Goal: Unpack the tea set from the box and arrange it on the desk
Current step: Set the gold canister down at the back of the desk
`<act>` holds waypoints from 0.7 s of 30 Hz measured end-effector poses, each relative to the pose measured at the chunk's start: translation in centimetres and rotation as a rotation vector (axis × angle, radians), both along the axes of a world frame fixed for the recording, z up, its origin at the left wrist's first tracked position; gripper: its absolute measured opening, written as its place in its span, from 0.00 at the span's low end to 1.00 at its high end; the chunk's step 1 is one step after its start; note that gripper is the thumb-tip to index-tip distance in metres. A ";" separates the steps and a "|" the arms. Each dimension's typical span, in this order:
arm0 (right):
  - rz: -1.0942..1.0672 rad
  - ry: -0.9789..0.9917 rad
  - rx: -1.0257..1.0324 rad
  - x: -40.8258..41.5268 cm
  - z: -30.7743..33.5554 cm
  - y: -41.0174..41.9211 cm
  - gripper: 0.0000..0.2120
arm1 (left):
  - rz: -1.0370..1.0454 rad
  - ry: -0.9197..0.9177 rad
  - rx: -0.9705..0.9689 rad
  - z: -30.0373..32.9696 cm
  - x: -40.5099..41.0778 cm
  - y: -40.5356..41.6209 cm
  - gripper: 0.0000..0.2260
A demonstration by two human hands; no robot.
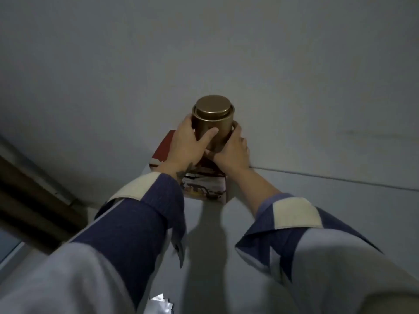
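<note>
A round golden tin (213, 116) with a flat lid is held upright just above a red box (165, 148) with a printed picture on its front face. My left hand (188, 143) wraps the tin's left side, thumb across its front. My right hand (231, 150) grips its lower right side. The box stands on the pale grey desk (328, 211), close to the wall. The inside of the box is hidden behind my hands.
A grey wall (204, 53) rises right behind the box. At the left a dark brown frame (34, 196) runs along the desk's edge. Something shiny and crinkled (161, 302) lies at the bottom between my sleeves.
</note>
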State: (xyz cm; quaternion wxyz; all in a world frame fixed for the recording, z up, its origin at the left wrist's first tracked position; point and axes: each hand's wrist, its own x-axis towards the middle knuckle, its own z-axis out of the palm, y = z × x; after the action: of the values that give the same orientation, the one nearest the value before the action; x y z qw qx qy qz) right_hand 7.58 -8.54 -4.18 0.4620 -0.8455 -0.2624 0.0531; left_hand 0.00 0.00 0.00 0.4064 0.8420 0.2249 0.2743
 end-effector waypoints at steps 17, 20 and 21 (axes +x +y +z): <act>-0.088 0.061 0.022 -4.8 3.8 -21.3 0.48 | -0.327 0.005 -0.110 3.4 -3.9 -17.6 0.32; -0.177 0.057 -0.028 -4.5 3.8 -26.6 0.48 | -0.361 -0.030 -0.173 2.7 -2.9 -23.0 0.33; -0.200 0.054 -0.043 -4.1 3.7 -28.5 0.48 | -0.372 -0.038 -0.187 2.5 -2.4 -24.9 0.33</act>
State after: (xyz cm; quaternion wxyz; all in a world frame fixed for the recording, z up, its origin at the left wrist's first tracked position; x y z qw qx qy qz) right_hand 3.48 -37.04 -0.47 0.4537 -0.8754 -0.1630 0.0349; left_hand -2.41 -24.87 2.47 0.5308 0.8222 0.0825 0.1881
